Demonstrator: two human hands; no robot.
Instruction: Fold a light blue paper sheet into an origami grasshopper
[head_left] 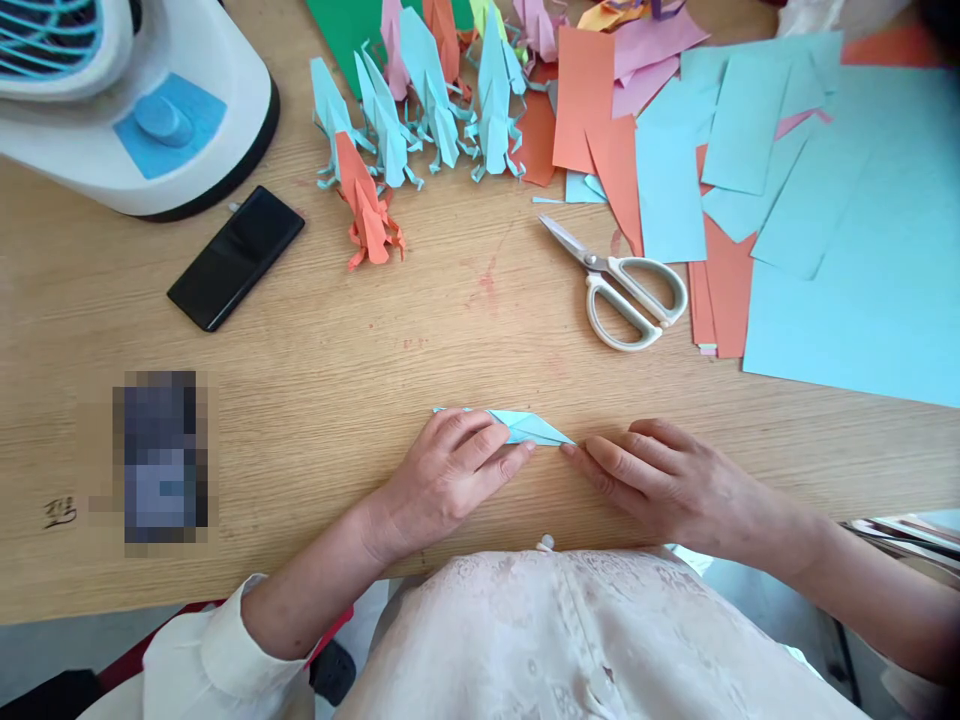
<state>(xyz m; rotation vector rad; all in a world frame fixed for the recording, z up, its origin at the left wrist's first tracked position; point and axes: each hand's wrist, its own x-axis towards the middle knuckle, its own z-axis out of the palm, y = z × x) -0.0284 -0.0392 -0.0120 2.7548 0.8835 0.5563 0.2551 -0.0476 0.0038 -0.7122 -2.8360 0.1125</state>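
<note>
A narrow folded piece of light blue paper (531,427) lies near the table's front edge, its pointed end toward the right. My left hand (454,470) rests over its left part, fingers pressing it on the wood. At the pointed right tip, my right hand (660,470) pinches the paper between thumb and fingertips. The paper's left end is mostly hidden under my left fingers. Several folded light blue paper figures (382,120) stand at the back, with an orange one (365,205) in front of them.
White-handled scissors (634,290) lie right of centre on the wooden table (450,330). Orange sheets (583,100) and blue sheets (885,240) spread over the right side. A black phone (236,258), a blurred object (161,455) and a white fan base (202,110) are at left.
</note>
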